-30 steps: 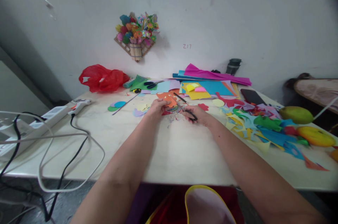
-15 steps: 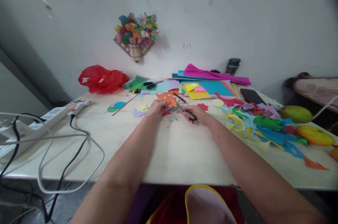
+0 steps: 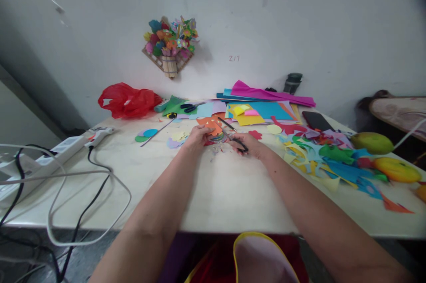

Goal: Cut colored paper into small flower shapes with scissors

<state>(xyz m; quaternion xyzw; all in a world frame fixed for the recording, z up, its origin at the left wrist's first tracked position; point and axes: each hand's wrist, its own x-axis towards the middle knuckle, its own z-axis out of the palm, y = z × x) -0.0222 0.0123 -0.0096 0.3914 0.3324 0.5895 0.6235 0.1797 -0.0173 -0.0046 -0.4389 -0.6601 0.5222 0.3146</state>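
My left hand (image 3: 197, 137) is closed on a small stack of coloured paper pieces (image 3: 215, 135) at the middle of the table. My right hand (image 3: 249, 144) grips black-handled scissors (image 3: 233, 135), whose blades stand apart and point up-left into the paper. Tiny paper snippets (image 3: 216, 150) lie on the table just below both hands. Both forearms stretch forward from the near edge.
Coloured paper sheets (image 3: 256, 112) and scraps (image 3: 326, 158) cover the back and right of the pale table (image 3: 219, 194). A second pair of scissors (image 3: 190, 106), a red plastic bag (image 3: 128, 100), a phone (image 3: 317, 121), fruits (image 3: 372, 143), and a power strip (image 3: 49, 156) with cables at left.
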